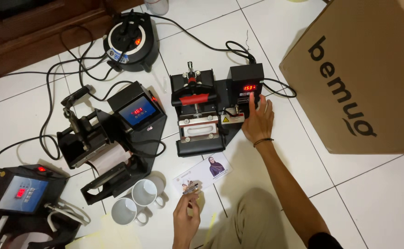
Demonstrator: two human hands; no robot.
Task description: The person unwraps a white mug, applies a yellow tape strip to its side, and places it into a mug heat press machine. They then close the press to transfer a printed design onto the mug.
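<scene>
Nearest me, down in the head view, my left hand (186, 216) pinches the lower corner of a printed photo sheet (203, 174) lying on the white tiled floor (372, 193), just right of two white mugs (137, 200). Farther out, my right hand (258, 121) rests with fingers spread and holding nothing against the black control box (245, 87) of the middle mug press (197, 113), one fingertip up by its red display. Another mug press (112, 138) stands left, a cardboard box (363, 74) right.
</scene>
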